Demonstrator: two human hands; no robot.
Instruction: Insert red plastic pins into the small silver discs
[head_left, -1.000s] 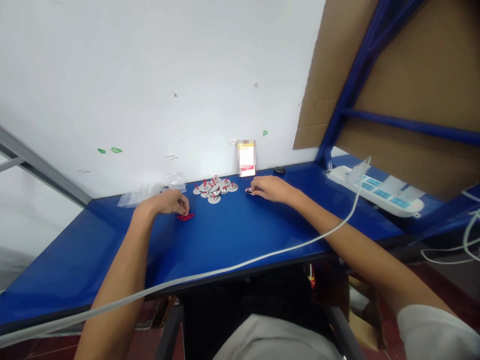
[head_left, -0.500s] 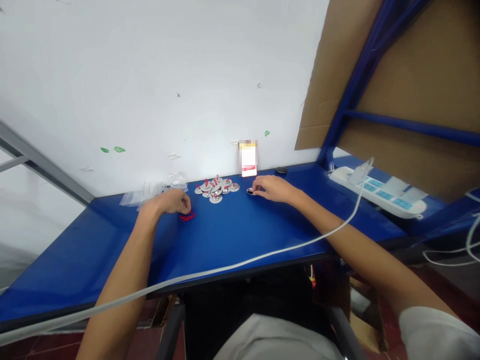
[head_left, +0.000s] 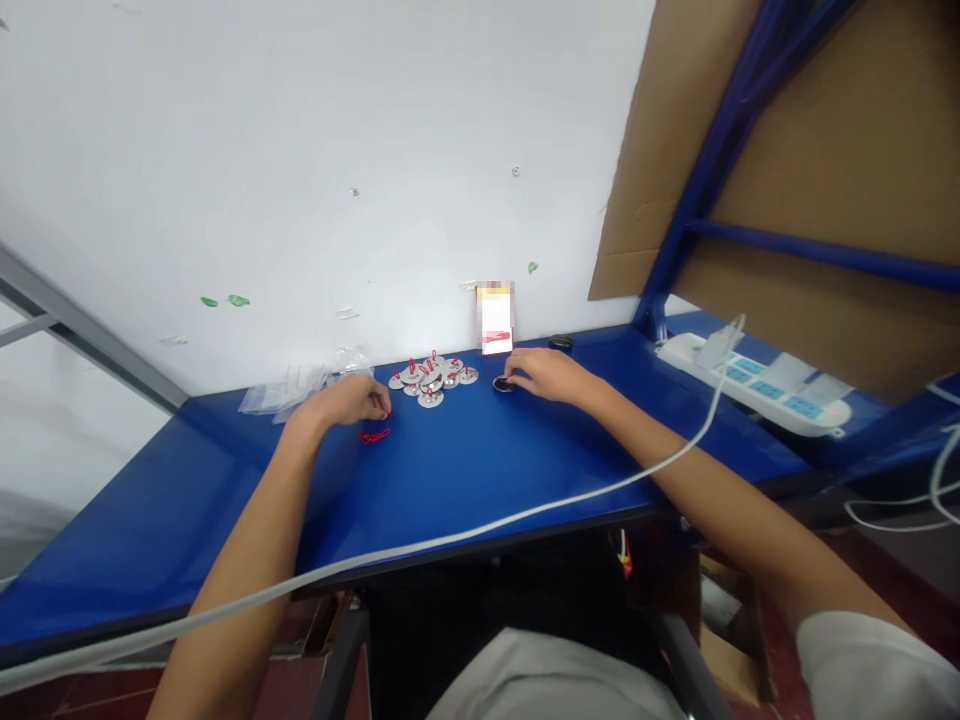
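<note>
My left hand [head_left: 351,401] rests on the blue table [head_left: 465,470] with its fingers curled, pinching the end of a small red string; more red strings [head_left: 374,436] lie just below it. My right hand [head_left: 544,374] lies further right, fingertips closed on a small dark round disc [head_left: 502,384]. Between the hands sits a pile of silver round discs with red loops [head_left: 433,378].
Clear plastic bags [head_left: 300,385] lie by the wall at the back left. A small white and red card [head_left: 495,318] leans on the wall, a black cap [head_left: 560,342] beside it. A white power strip [head_left: 754,384] sits right; its cable [head_left: 480,525] crosses the table's front.
My left hand has lifted slightly back from the red strings, pulling one up. My right hand has barely shifted on the dark disc.
</note>
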